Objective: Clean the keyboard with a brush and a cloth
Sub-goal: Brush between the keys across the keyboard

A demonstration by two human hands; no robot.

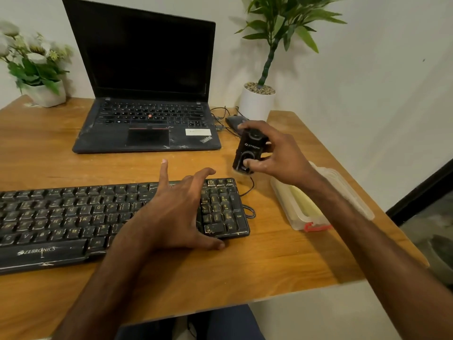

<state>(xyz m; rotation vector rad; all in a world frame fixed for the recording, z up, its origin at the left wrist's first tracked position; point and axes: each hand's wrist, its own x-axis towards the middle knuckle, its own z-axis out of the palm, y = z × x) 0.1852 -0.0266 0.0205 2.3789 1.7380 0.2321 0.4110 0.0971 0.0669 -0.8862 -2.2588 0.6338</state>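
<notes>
Left hand (179, 212): fingers spread, over dusty black plastic keyboard (73, 217) | Right hand (277, 150): pinching small black boxy device (248, 153), upright above wooden desk (282, 261) | Clear plastic lidded box (294, 207): beside keyboard

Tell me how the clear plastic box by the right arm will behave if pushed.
The plastic box looks thin-walled, so probably light and apt to slide on the smooth wooden table. Low and flat, it seems unlikely to tip. Its red clasp might snag.

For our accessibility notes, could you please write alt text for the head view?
A person's right hand holds a small black device above a wooden desk, while the left hand rests spread on a dusty black keyboard. Behind sit an open laptop, two potted plants and a clear plastic box.
</notes>
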